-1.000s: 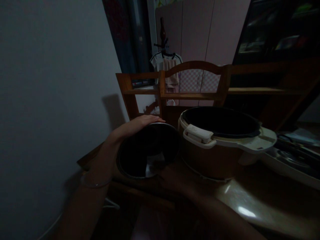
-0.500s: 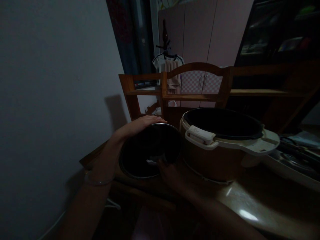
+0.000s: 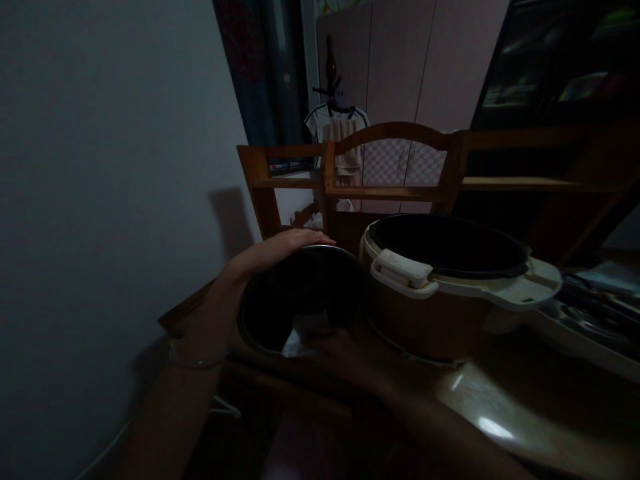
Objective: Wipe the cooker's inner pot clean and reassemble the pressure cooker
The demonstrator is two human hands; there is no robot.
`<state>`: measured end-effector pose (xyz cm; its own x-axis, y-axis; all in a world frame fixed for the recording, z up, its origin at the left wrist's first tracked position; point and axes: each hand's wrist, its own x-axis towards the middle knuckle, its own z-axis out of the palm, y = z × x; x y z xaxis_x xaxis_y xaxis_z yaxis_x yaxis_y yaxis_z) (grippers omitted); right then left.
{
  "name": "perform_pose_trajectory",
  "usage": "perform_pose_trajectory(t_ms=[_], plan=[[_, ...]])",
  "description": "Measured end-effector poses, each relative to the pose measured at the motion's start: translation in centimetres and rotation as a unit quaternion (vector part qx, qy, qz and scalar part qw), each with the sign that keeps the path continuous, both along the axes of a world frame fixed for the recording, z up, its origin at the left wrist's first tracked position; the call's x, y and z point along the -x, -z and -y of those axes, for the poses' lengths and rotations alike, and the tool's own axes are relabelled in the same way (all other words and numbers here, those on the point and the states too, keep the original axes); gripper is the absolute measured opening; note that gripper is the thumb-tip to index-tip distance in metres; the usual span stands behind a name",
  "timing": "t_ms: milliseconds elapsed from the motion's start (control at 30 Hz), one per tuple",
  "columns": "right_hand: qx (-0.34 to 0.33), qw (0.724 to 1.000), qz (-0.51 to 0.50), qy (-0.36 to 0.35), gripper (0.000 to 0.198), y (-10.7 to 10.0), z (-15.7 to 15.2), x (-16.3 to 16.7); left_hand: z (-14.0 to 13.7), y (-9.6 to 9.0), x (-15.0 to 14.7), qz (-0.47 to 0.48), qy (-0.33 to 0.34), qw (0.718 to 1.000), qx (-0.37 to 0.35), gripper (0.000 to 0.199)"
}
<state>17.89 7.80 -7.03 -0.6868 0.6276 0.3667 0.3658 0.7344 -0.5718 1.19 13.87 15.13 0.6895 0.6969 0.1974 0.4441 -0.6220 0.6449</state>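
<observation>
A dark round inner pot [image 3: 295, 287] with a thin shiny rim sits on the left of the wooden table, its mouth tilted towards me. My left hand [image 3: 287, 248] lies along the far left of its rim with the fingers stretched out flat; the thumb is hidden. Inside the pot's near side, my right hand [image 3: 333, 347] is closed on a white tissue [image 3: 303, 337], pressing it near the rim. The fingers there are dark and partly blurred. To the right stands a cooker body [image 3: 425, 317] with a white handle and a black interior.
A wooden shelf frame [image 3: 395, 193] rises behind the pots. The pale wall [image 3: 125, 200] closes off the left side. Right of the cooker lies a white appliance [image 3: 585, 333] with dark things on it. The glossy tabletop [image 3: 485, 400] reflects light at the front right.
My right hand has moved the tissue down towards the pot's near rim, and more of the tissue now shows. My left hand stays on the rim.
</observation>
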Motion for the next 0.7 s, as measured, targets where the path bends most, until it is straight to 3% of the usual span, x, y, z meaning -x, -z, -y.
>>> perform_pose_trajectory(t_ms=[267, 500, 700], plan=[[-0.013, 0.998, 0.064, -0.008, 0.035, 0.6, -0.2, -0.1, -0.1, 0.0, 0.0, -0.013, 0.002, 1.000, -0.010, 0.048], [-0.014, 0.997, 0.072, -0.027, 0.061, -0.4, 0.3, -0.7, -0.3, 0.0, 0.1, -0.029, 0.002, 0.999, -0.027, 0.047], [-0.045, 0.989, 0.143, -0.004, 0.063, -0.3, 0.1, -0.6, -0.6, 0.3, 0.4, -0.035, 0.017, 0.998, -0.049, 0.046]])
